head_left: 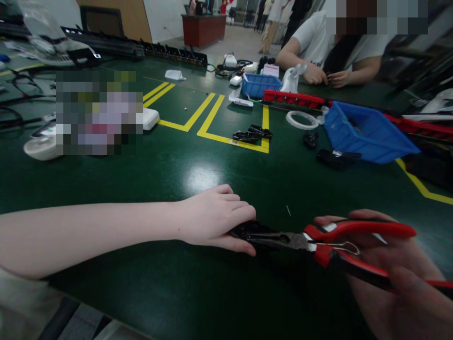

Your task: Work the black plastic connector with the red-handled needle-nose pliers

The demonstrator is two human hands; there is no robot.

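Observation:
Red-handled needle-nose pliers (297,241) lie across my right hand (392,269), its fingers under one handle and the thumb over the other. Their jaws point left and reach a small black plastic part (244,230). My left hand (215,215) rests low over the green table with its fingers and thumb closed on that part. Much of the part is hidden by the fingers, and whether the jaws bite it or just touch it I cannot tell.
Beyond my hands, more black parts (252,134) lie by yellow tape lines. A blue bin (368,132), a roll of white tape (302,120) and a red strip (295,98) stand to the right. A co-worker (336,56) sits across the table (141,179).

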